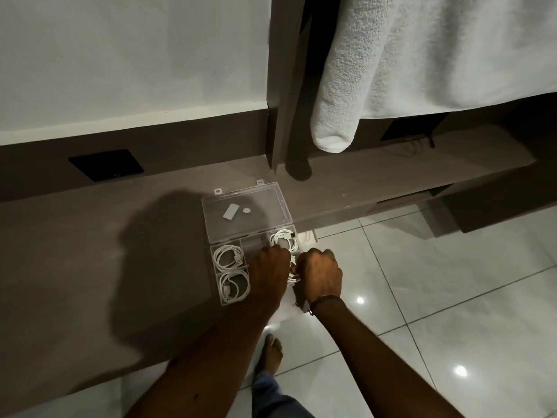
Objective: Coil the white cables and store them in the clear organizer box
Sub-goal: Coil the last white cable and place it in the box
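The clear organizer box (pixel 215 268) lies on a low brown shelf with its lid (pixel 247 211) folded open behind it. Coiled white cables fill three of its compartments: one at the left rear (pixel 227 256), one at the left front (pixel 233 286), one at the right rear (pixel 283 238). My left hand (pixel 269 271) and my right hand (pixel 321 274) are close together over the right front part of the box. Both are closed around a white cable (pixel 293 276), of which only a few loops show between them.
The brown shelf (pixel 105 267) runs along a white wall, with a black socket plate (pixel 105 167) set in its back. A white towel (pixel 346 86) hangs above at the right. The shelf edge drops to a glossy tiled floor (pixel 437 282), where my bare foot (pixel 271 354) stands.
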A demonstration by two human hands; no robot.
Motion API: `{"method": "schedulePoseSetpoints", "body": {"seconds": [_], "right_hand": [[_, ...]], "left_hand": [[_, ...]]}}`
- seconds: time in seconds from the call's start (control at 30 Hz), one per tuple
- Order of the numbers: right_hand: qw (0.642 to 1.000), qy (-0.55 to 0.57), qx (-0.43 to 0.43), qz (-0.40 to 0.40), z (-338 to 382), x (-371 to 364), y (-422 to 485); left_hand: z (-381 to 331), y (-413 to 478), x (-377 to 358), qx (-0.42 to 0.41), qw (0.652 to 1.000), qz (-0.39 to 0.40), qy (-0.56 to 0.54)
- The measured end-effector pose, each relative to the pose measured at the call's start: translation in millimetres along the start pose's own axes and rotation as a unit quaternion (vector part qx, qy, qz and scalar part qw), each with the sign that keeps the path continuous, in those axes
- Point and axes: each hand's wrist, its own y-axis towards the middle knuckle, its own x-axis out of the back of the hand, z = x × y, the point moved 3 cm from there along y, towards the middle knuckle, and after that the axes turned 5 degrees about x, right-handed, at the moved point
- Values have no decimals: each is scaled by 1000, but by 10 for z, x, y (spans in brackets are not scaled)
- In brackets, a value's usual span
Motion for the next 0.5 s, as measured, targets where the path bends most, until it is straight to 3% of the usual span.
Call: {"method": "schedulePoseSetpoints", "body": {"seconds": [0.17, 0.37, 0.5], "right_hand": [[992, -116, 30, 30, -28, -41, 36], [997, -67, 8, 39, 23, -12, 54], [997, -19, 4, 75, -99, 26, 139]], "left_hand": [[-17, -16, -122, -31, 999, -20, -2], [101, 104, -115, -86, 995, 41, -27], [76, 26, -72, -50, 998, 37, -27]]}}
